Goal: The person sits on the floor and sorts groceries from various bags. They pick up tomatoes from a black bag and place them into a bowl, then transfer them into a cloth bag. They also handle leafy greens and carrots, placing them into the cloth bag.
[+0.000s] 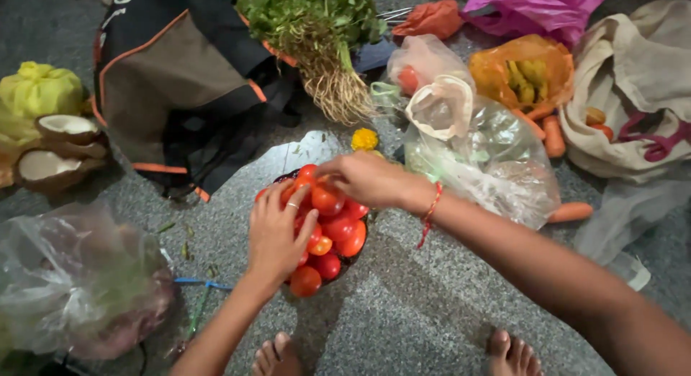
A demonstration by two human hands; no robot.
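Red tomatoes (332, 232) heap at frame centre; our left hand (276, 236) rests spread, steadying them, while our right hand (367, 179) pinches one.

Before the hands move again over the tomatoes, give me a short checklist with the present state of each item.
1. Left hand resting on the tomatoes: ok.
2. Right hand over the pile, fingers at a top tomato: ok; grip cannot tell.
3. Tomatoes heaped in the dark bowl, none seen on the floor: ok.
4. Clear bag close beside the right wrist, may snag: not ok.
5. Loose carrot lying apart from the hands: ok.
6. Bare feet near the bowl: ok.
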